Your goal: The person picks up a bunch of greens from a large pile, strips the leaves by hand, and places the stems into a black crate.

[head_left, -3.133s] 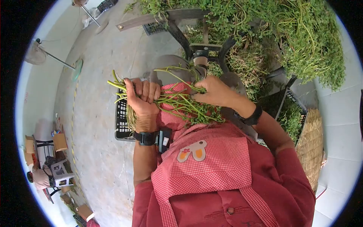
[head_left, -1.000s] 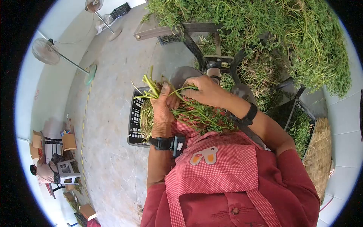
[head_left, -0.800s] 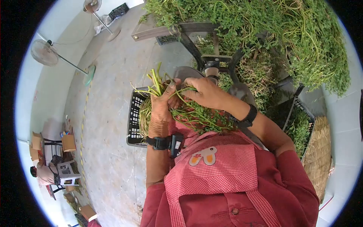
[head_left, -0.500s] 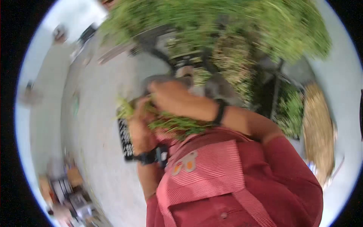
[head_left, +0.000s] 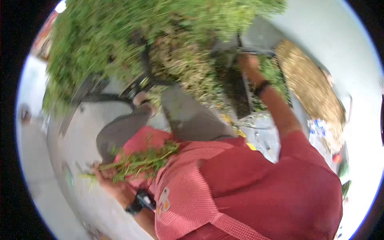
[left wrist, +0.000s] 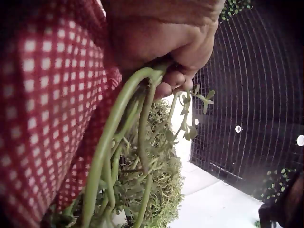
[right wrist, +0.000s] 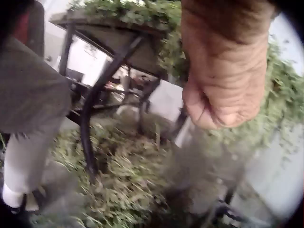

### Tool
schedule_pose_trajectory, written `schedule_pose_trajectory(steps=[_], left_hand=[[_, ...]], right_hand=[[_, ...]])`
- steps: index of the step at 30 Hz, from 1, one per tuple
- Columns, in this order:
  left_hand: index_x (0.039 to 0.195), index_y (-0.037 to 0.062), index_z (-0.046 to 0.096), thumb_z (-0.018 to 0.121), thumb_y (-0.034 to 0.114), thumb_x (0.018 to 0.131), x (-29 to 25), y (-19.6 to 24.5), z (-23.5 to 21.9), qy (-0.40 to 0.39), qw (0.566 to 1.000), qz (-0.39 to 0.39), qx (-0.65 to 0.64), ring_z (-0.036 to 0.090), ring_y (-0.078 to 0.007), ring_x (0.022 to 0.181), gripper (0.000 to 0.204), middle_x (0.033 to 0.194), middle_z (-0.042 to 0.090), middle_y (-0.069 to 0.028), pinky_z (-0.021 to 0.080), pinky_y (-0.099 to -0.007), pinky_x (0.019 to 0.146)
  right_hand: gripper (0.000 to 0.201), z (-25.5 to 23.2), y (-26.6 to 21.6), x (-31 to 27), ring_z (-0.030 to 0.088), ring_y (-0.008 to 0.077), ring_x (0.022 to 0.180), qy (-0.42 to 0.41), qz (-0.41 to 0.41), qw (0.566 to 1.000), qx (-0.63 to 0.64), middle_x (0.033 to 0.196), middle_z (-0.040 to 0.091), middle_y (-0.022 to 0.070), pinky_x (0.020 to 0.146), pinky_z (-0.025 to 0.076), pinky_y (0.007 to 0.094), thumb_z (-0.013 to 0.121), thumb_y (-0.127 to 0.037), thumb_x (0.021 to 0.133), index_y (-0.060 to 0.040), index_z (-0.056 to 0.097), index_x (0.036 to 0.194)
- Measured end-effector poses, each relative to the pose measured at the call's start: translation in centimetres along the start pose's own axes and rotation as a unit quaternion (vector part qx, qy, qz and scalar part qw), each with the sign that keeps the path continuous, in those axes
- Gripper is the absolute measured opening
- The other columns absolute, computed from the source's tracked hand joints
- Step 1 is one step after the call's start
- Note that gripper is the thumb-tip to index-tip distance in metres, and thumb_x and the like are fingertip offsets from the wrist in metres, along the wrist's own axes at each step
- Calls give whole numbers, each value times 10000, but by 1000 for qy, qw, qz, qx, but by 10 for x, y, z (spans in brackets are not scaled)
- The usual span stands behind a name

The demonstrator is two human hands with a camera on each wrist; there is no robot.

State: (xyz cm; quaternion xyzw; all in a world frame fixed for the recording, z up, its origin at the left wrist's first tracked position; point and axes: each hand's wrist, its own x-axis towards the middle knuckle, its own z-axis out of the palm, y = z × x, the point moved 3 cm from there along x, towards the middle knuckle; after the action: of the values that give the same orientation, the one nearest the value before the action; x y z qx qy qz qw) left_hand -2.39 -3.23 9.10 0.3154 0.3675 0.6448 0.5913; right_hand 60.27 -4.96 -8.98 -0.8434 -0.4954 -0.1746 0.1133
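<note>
My left hand (head_left: 114,186) grips a bunch of leafy green stems (head_left: 140,162) at the lap, over the red checked apron (head_left: 182,176). In the left wrist view, curled fingers of that hand (left wrist: 164,40) hold thick stems (left wrist: 107,147) hanging down. My right arm stretches out to the far right, with the right hand (head_left: 249,62) over a dark crate (head_left: 285,86) of greens (head_left: 266,66). The right wrist view shows the back of the right hand (right wrist: 223,90) with fingers bent under; I cannot tell whether they hold anything.
Greens (head_left: 160,24) are piled high on a table with dark curved legs (right wrist: 88,118). Under it lies a heap of paler stalks (right wrist: 128,175). A straw mat (head_left: 308,84) leans beside the crate, near the wall. The trousered knees (head_left: 190,116) are between apron and table.
The head view has swung to the right. My right hand has left the bunch and reached out to the crate on the right. The left hand still holds the stems at the lap.
</note>
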Motion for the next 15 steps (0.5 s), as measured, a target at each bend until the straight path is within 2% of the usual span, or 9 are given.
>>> schedule_pose_trajectory(steps=[1, 3, 4, 8, 9, 10, 11, 13, 15], left_hand=[[869, 102, 508, 544, 373, 875, -12, 1, 17, 124, 989, -11, 76, 537, -162, 598, 273, 675, 528, 0, 494, -344, 599], [761, 148, 488, 512, 285, 905, 7, 1, -24, -8, 1000, -27, 13, 472, -72, 526, 200, 613, 481, 58, 413, -228, 482], [794, 138, 510, 506, 278, 916, 6, 1, -4, 0, 1000, -5, 20, 421, -36, 493, 186, 590, 451, 86, 346, -183, 446], [886, 75, 548, 511, 305, 920, 9, 1, -4, 38, 999, 3, -30, 425, -59, 509, 236, 633, 496, 22, 339, -176, 440], [894, 67, 550, 518, 304, 916, 10, 0, -6, 24, 999, 7, -30, 434, -61, 510, 241, 642, 510, 15, 345, -176, 433], [908, 46, 553, 534, 294, 907, 11, -1, -8, 0, 998, 2, -61, 452, -74, 504, 249, 642, 536, -10, 363, -189, 425], [908, 46, 553, 534, 294, 907, 11, 0, -10, 3, 998, 8, -64, 452, -74, 504, 249, 642, 536, -10, 363, -189, 425], [910, 40, 556, 536, 282, 905, 11, 0, -10, 9, 998, 10, -54, 461, -86, 496, 242, 642, 558, -32, 368, -194, 418], [913, 35, 559, 535, 272, 905, 11, -1, -13, 20, 998, 11, -65, 467, -93, 495, 238, 635, 567, -43, 372, -198, 417]], right_hand=[[234, -3, 47, -9, 583, 225, 579, -6, -32, 999, 32, 664, 614, 65, 442, 437, 362, 543, -276, 831, -88, 661, 759], [403, -11, 112, -28, 626, 285, 903, -81, -186, 979, -13, 1127, 584, 135, 747, 520, 415, 428, -355, 929, -25, 519, 1142], [403, 2, 115, -20, 626, 285, 903, -82, -214, 973, 12, 1127, 584, 135, 747, 520, 415, 428, -355, 929, -25, 519, 1142], [541, 41, 129, -1, 585, 194, 937, -201, -311, 877, -305, 1096, 608, 117, 788, 467, 361, 685, -285, 782, -117, 490, 1259], [541, 16, 101, -29, 585, 194, 937, -198, -317, 877, -302, 1096, 608, 117, 788, 467, 361, 685, -285, 782, -117, 490, 1259], [367, -8, 38, -5, 594, 200, 916, -256, -112, 960, -19, 1059, 624, 92, 776, 474, 327, 593, -245, 841, -80, 550, 1165], [262, -38, -27, 5, 603, 206, 895, -281, 108, 916, 265, 1023, 640, 68, 764, 482, 293, 501, -206, 899, -42, 609, 1071], [238, -55, -106, 5, 629, 213, 781, -198, -89, 903, 372, 962, 650, 72, 668, 493, 309, 555, -182, 845, -39, 623, 1023], [210, -161, -220, -8, 631, 218, 797, -117, -261, 852, 439, 941, 646, 107, 678, 494, 322, 594, -131, 785, -32, 643, 964]])
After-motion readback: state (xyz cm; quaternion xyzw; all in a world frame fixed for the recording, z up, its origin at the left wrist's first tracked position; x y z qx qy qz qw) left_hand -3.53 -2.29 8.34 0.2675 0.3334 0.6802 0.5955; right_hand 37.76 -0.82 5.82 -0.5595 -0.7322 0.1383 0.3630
